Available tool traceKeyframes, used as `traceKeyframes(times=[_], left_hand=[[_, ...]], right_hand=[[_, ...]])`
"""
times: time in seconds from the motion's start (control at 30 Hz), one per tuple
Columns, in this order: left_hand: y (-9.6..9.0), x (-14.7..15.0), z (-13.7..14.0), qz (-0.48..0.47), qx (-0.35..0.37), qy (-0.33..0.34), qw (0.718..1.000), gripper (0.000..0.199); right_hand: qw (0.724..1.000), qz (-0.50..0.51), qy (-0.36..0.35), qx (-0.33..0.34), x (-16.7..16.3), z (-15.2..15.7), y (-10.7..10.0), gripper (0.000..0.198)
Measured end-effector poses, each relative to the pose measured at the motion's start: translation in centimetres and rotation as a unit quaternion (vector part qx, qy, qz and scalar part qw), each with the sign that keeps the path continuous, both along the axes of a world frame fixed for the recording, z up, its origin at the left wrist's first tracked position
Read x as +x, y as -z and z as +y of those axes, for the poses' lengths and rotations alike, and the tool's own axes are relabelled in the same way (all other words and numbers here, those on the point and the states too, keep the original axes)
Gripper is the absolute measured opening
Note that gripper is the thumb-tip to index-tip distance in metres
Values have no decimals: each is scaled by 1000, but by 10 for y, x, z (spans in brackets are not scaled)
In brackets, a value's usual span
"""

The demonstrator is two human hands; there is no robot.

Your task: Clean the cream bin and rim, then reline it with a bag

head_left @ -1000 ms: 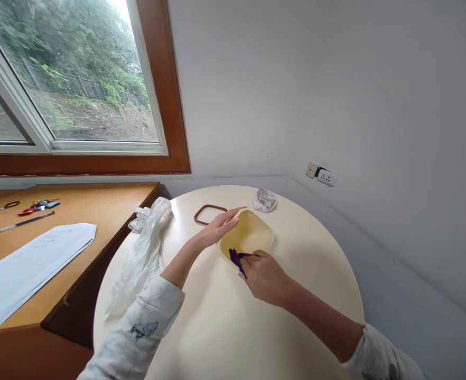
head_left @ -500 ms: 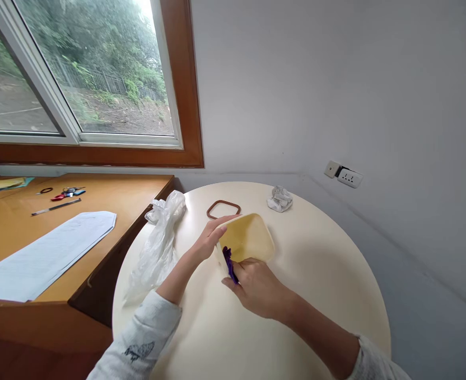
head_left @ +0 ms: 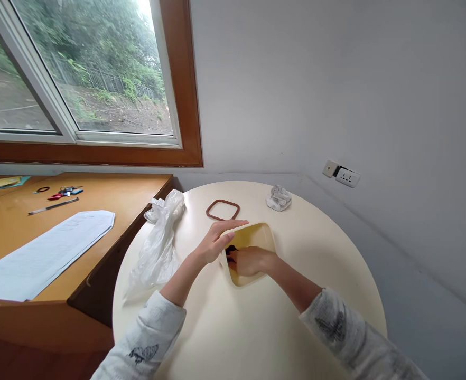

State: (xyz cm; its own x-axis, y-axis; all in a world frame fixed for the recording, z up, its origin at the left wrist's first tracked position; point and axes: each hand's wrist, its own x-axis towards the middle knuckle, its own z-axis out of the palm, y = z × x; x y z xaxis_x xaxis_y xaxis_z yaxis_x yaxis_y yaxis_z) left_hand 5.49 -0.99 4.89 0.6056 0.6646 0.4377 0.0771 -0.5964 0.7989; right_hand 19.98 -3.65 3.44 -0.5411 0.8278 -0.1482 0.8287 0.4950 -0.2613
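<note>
A cream-yellow bin (head_left: 257,235) is tilted over the round table, its mouth toward me. My left hand (head_left: 214,241) grips its left rim, thumb over the edge and fingers along the outside. Inside the bin is my right hand (head_left: 249,260), pressing a dark purple cloth (head_left: 230,250) against the left inner wall. The hand's fingertips are partly hidden by the cloth and the wall. Behind the bin, a brown rounded-square ring (head_left: 222,201) lies flat on the table.
The round cream table (head_left: 320,316) meets the wall. On it sit a clear plastic bag (head_left: 157,253) at left and a crumpled whitish wad (head_left: 278,198) at the back right. A wooden desk (head_left: 138,184) holds papers (head_left: 50,253), a pen (head_left: 53,206) and keys (head_left: 67,192).
My right hand has moved from the bin's near rim deeper inside with the purple cloth. The bin has shifted slightly toward me, its opening turned more upward.
</note>
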Motion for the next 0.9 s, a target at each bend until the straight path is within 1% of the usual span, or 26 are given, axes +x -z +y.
traceKeyframes(times=[0.07,0.13,0.2,0.3,0.37,0.47,0.57,0.63,0.77,0.9], left_hand=[[0,0,-1,-1,-1,2,1000,44],[-1,1,-1,2,-8,5,1000,44],[-2,3,-1,2,-11,7,1000,45],[-2,6,1,-5,-18,10,1000,46],[-1,8,4,-14,-27,8,1000,48],[0,9,8,-28,-43,6,999,49],[1,10,11,-38,-59,7,998,48],[0,10,11,-43,-67,5,997,47],[-3,9,10,-40,-73,7,997,47],[-11,6,9,-20,-75,11,997,46]], right_hand=[[998,-54,15,-35,-2,4,1,17],[994,-90,34,-46,-2,2,-3,19],[991,-113,48,-48,0,-6,-10,21],[989,-130,54,-52,11,-26,-24,23],[992,-108,40,-44,23,-43,-33,27],[1000,7,-14,6,39,-71,-41,34],[991,112,-45,58,43,-92,-37,35],[985,140,-46,92,37,-99,-31,35],[984,114,-38,133,25,-96,-18,25],[981,74,-55,171,33,-80,-11,24]])
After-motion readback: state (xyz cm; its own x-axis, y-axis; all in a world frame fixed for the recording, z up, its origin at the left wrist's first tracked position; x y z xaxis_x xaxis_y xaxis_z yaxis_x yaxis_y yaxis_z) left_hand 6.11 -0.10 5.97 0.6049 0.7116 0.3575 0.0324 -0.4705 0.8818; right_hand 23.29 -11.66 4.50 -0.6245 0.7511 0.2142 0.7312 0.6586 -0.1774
